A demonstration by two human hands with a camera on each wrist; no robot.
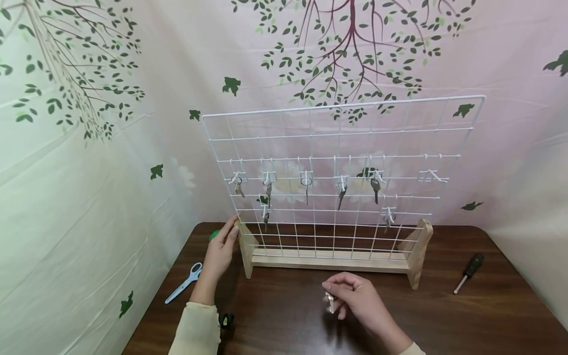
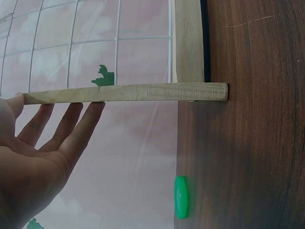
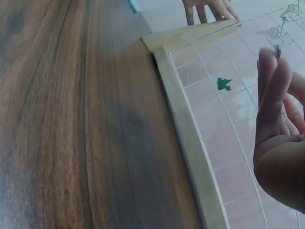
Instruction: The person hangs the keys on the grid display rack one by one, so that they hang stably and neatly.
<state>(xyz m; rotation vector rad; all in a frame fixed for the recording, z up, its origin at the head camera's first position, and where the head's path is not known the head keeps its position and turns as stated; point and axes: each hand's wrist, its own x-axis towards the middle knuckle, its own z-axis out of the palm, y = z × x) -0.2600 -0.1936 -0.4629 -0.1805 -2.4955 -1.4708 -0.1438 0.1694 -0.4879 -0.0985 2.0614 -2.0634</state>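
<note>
A white wire grid [image 1: 326,143] stands upright in a wooden stand [image 1: 330,263]. My left hand [image 1: 220,253] holds the stand's left side panel [image 2: 133,92] near its top, with fingertips on the outer face and the thumb by the front edge. My right hand [image 1: 355,301] is in front of the stand, pinching a small silver key [image 1: 330,301] between thumb and fingers. In the right wrist view, the fingers mostly hide the key. Several keys hang from white hooks on the grid, including a dark key [image 1: 375,190] and a long key [image 1: 341,195].
Light blue scissors [image 1: 185,282] lie at the left of the brown table [image 1: 284,305]. A round green object [image 2: 181,197] is behind the left panel. A small black object [image 1: 226,320] lies near my left sleeve. To the right is a dark-handled screwdriver [image 1: 470,271]. An unoccupied hook [image 1: 432,175] is at upper right.
</note>
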